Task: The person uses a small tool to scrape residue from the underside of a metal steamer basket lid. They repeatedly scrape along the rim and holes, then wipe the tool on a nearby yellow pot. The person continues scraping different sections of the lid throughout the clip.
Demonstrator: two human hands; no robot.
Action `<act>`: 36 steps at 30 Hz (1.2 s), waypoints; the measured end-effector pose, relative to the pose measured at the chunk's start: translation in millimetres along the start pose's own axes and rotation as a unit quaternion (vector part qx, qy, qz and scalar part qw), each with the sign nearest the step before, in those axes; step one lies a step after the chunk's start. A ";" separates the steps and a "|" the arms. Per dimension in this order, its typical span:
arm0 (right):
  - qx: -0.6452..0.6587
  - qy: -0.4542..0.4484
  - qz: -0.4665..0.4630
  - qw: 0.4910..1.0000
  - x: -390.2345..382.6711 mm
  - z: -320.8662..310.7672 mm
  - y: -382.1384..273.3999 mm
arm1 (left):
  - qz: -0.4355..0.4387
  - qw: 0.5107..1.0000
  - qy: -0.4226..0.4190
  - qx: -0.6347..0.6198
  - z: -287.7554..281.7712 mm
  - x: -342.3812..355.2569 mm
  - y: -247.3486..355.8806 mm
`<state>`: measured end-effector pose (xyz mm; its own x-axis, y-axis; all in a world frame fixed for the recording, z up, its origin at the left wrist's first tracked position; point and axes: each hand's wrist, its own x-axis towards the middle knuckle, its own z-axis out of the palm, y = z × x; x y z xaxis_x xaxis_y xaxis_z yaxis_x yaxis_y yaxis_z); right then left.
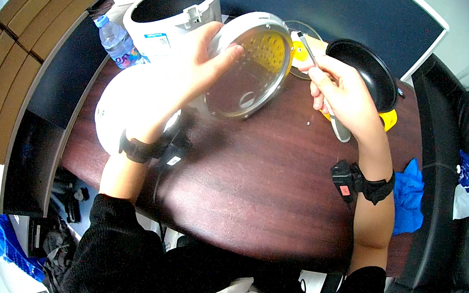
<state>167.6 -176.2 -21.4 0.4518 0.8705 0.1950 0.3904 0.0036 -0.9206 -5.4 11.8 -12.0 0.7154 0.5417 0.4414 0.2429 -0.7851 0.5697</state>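
My left hand (212, 59) grips a round lid-like piece (244, 86) with a white rim and a shiny metallic face, tilted on its side; yellow with a dotted pattern shows in its upper part. My right hand (342, 93) is closed round a slim grey utensil (340, 129), whose wide rounded end points down and whose thin metal end points up left; I cannot tell its exact kind. Behind that hand stands a black frying pan (362, 68). A yellow-and-white item (298, 52) and a clear round rim lie between the lid-like piece and the pan.
At the back left stands a white appliance (166, 36) with a dark open inside, beside a water bottle (114, 42). A large white rounded object (126, 107) sits under my left forearm. A blue cloth (409, 197) lies at the right table edge. A dark partition (326, 6) rises behind.
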 end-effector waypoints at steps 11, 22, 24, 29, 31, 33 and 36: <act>-0.174 0.070 -0.155 0.970 5.9 -2.9 17.9 | 0.027 0.992 -0.107 -0.052 -3.8 6.2 3.3; 0.068 -0.087 -0.011 0.994 -6.1 20.7 -8.2 | 0.100 0.970 -0.220 -0.032 -25.4 -2.3 16.0; 0.091 -0.063 -0.014 0.994 -5.4 28.2 -5.2 | 0.113 0.969 -0.216 -0.042 -21.9 -2.1 17.9; 0.128 -0.036 -0.036 0.990 -4.0 40.1 -2.9 | 0.140 0.971 -0.180 -0.064 -19.9 -4.2 10.7; 0.116 -0.042 -0.003 0.992 -5.3 39.5 -6.1 | 0.149 0.973 -0.169 -0.047 -19.8 -5.5 10.6; 0.073 -0.049 0.031 0.996 -5.8 37.1 -5.9 | 0.153 0.972 -0.175 -0.039 -19.0 -6.0 12.5; -0.034 0.020 -0.132 0.990 -1.3 41.7 13.6 | 0.144 0.969 -0.198 -0.034 -23.3 -6.8 22.0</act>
<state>138.9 -156.8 -48.3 0.3573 0.8234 0.4409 0.5516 0.1949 -0.8110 -20.2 -2.1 13.7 0.9455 0.1355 0.2960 -0.0378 -0.8573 0.5134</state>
